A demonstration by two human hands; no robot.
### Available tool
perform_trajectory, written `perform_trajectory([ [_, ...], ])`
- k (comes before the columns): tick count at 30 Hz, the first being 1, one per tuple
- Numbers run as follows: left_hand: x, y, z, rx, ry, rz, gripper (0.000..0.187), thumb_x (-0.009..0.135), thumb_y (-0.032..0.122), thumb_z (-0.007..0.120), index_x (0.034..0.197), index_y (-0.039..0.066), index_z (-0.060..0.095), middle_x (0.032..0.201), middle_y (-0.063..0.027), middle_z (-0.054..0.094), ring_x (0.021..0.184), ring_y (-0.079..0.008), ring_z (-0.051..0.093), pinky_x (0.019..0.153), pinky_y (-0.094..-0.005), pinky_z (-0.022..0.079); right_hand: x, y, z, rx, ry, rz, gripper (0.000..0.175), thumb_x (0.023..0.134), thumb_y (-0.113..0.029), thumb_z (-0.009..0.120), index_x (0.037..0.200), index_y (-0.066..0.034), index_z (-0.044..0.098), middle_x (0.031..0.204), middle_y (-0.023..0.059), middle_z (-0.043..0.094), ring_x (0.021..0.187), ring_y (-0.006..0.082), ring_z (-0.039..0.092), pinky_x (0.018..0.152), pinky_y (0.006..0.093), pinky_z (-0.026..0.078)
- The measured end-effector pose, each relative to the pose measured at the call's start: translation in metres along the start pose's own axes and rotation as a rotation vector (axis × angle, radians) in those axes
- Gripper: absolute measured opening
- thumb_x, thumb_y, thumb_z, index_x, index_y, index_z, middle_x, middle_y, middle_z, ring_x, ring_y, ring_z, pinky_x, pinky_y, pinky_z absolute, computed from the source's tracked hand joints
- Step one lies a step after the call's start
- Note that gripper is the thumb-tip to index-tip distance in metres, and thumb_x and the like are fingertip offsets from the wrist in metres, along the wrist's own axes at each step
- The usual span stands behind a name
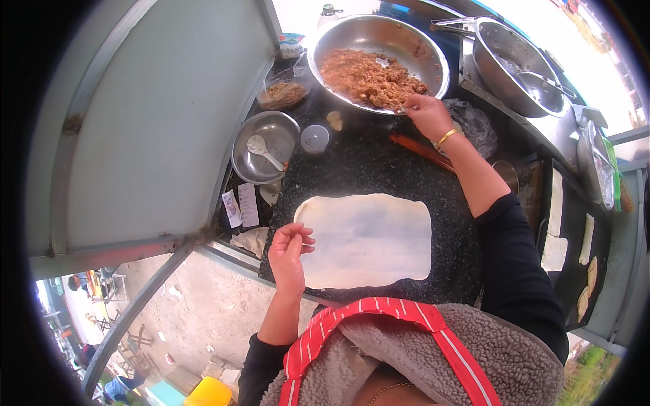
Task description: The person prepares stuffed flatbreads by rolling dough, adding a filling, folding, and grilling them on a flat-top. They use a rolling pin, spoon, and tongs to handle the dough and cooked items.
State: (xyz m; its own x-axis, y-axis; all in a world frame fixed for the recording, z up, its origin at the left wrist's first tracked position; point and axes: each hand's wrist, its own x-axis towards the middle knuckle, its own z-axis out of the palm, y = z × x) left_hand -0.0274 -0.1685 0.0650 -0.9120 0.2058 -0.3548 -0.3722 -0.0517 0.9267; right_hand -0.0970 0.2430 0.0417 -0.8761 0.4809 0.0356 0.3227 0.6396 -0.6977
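Observation:
A thin rolled-out sheet of dough (365, 243), roughly rectangular, lies flat on a black speckled stone worktop (355, 165). Over its left edge hovers my left hand (291, 254), fingers loosely bent and apart, holding nothing I can see. My right hand (429, 115) reaches to the near rim of a wide steel bowl (436, 56). Its fingertips are drawn together there, with a tiny pale bit at them; whether they grip this or the rim is unclear. Reddish-brown minced filling (368, 78) covers much of the bowl's bottom.
Left of the bowl are a bagged tub of food (283, 94), a small steel basin (241, 157) with a white spoon (259, 145), and a small cup (315, 138). A wooden rod (421, 150) lies under my right forearm. Rightward, dough strips (555, 218) lie on a dark griddle (573, 243).

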Motion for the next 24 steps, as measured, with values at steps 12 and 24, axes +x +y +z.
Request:
perform_trajectory([
  [12, 0.001, -0.015, -0.024, 0.16, -0.058, 0.063, 0.021, 0.097, 0.002, 0.049, 0.116, 0.001, 0.059, 0.103, -0.0082, 0.068, 0.088, -0.014, 0.063, 0.075, -0.0279, 0.052, -0.169, -0.053, -0.014, 0.303, 0.116, -0.272, 0.011, 0.09, -0.006, 0.068, 0.1, -0.0026, 0.07, 0.077, 0.0097, 0.071, 0.064, 0.0171, 0.063, 0.065, 0.0273, 0.051],
  [24, 0.014, -0.094, -0.016, 1.233, -0.697, 0.859, 0.066, 0.099, 0.023, 0.054, 0.155, 0.002, 0.027, 0.161, -0.0215, 0.024, 0.152, -0.0344, 0.018, 0.124, -0.043, 0.014, -0.358, -0.063, 0.057, -0.156, 0.319, 0.301, 0.02, 0.091, -0.012, 0.063, 0.108, -0.0158, 0.074, 0.08, 0.0133, 0.07, 0.069, 0.0303, 0.067, 0.063, 0.0369, 0.052],
])
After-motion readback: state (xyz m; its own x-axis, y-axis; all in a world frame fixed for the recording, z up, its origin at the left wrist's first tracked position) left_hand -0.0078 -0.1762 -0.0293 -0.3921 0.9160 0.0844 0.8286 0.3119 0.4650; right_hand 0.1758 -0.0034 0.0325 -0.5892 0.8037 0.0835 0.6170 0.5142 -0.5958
